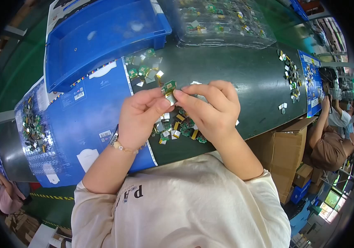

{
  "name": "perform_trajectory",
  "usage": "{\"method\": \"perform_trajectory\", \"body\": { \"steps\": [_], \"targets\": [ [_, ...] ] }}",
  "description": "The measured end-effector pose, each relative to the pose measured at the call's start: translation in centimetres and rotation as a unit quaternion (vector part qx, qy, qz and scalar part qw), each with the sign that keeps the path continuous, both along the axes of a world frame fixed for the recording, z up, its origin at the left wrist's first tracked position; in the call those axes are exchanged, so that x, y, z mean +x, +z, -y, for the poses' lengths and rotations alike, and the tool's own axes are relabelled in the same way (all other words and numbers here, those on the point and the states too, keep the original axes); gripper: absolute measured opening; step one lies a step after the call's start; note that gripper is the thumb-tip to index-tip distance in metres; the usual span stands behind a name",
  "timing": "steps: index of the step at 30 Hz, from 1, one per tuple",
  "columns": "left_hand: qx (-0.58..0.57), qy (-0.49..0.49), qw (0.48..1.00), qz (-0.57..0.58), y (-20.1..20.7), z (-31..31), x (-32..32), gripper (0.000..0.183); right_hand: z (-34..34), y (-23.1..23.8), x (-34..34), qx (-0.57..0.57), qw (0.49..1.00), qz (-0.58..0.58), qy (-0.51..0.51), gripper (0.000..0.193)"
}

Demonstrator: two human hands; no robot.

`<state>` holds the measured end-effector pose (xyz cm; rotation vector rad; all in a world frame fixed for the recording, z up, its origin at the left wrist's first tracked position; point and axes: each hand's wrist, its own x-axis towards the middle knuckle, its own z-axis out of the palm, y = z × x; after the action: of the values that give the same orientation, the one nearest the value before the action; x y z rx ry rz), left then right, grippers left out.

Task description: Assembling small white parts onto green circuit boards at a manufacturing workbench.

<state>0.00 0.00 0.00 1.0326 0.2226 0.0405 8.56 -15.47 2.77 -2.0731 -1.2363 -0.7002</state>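
Between my two hands I hold a small green circuit board [169, 87] with a silvery part on its lower side. My left hand [143, 113] pinches its left edge with thumb and fingers. The fingertips of my right hand [215, 105] close on its right side. Below my hands lies a pile of circuit boards [178, 129] with yellow and silver pieces, partly covered by my fingers. More green boards and silver pieces [145, 70] are spread out just beyond my left hand.
An open blue bin [110, 39] stands at the far left on a blue printed sheet [98, 124]. Clear plastic trays with boards [224, 25] are stacked at the back; another tray [36, 132] lies left. Loose parts [291, 78] and cardboard boxes [282, 157] are at right. Other people sit nearby.
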Motion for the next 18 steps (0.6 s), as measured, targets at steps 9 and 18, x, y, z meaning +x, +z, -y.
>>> {"method": "perform_trajectory", "body": {
  "steps": [9, 18],
  "targets": [
    [-0.075, -0.002, 0.997, 0.030, 0.9, 0.3, -0.1, 0.029, -0.4, 0.1, -0.5, 0.070, 0.997, -0.021, 0.026, 0.020],
    [-0.077, -0.019, 0.996, 0.032, -0.1, 0.0, -0.4, 0.028, -0.3, 0.7, -0.5, 0.028, 0.992, -0.114, 0.043, 0.020]
  ]
}}
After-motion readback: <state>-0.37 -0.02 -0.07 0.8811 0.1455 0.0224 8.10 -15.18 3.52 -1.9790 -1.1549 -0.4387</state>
